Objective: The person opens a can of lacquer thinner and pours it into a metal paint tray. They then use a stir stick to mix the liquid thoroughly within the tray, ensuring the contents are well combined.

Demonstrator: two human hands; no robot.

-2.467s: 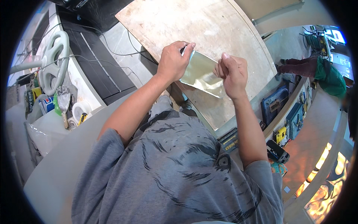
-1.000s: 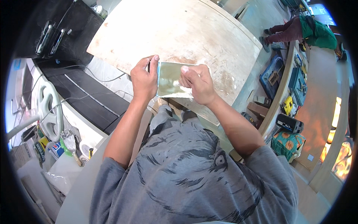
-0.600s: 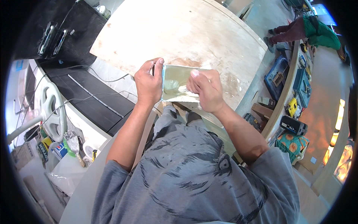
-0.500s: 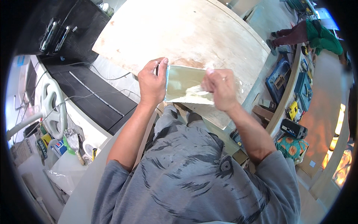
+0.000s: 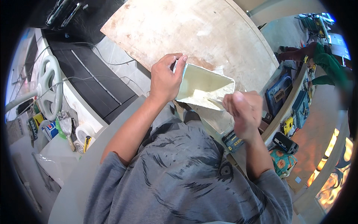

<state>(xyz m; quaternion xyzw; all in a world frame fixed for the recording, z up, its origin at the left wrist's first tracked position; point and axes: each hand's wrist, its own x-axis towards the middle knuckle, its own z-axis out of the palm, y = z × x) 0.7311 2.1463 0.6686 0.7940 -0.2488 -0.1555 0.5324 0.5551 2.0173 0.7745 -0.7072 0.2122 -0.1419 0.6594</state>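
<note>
My left hand (image 5: 165, 80) grips the left edge of a flat rectangular plate (image 5: 199, 77), greenish-beige with white, paste-smeared rims. Its thumb points up along the edge, with the fingers curled round the far side. Cream-coloured paste (image 5: 201, 96) lies in a ridged heap along the plate's near side. Off the plate's right end, my right hand (image 5: 244, 108) is closed, its fingers curled and slightly blurred. What those fingers hold, if anything, cannot be made out.
Beyond the plate is a pale, stained wooden board (image 5: 179, 30). A tool-covered bench (image 5: 287, 97) runs along the right, with a person in green (image 5: 326, 61) bending near its far end. At left are a grey valve-like wheel (image 5: 50, 87), a cable and a paper roll (image 5: 85, 131).
The plate and my left hand have shifted right, and the plate is tilted. My right hand has moved off the plate's surface, right and nearer me. The paste now forms a peaked heap.
</note>
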